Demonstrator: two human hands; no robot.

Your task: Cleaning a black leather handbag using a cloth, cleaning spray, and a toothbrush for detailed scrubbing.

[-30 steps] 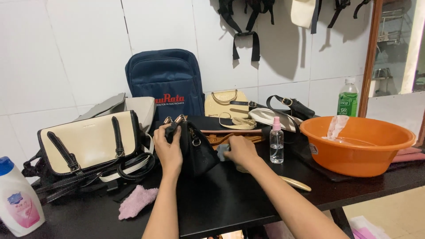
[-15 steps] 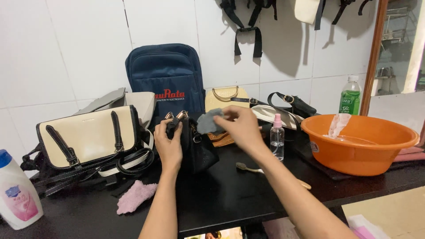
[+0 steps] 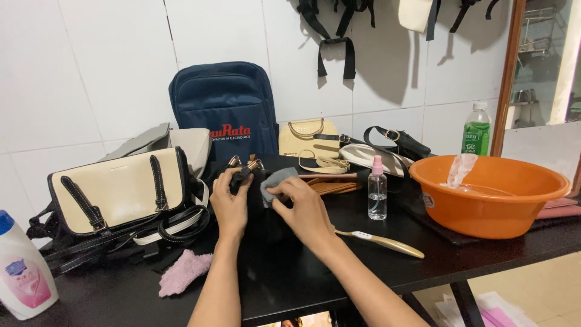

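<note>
Head view: left hand (image 3: 230, 203) grips a small black bag (image 3: 259, 203) while right hand (image 3: 302, 209) presses a grey cloth (image 3: 275, 181) at its twelve o'clock edge, wiping seemingly underway, unfinished.

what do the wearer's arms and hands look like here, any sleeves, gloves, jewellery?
Both forearms are bare up to the bottom edge of the frame, with no sleeves in view. The left hand and right hand wear no gloves. No watch, bracelet or ring is visible. Nails look short and unpainted, though too small to be sure.
</note>
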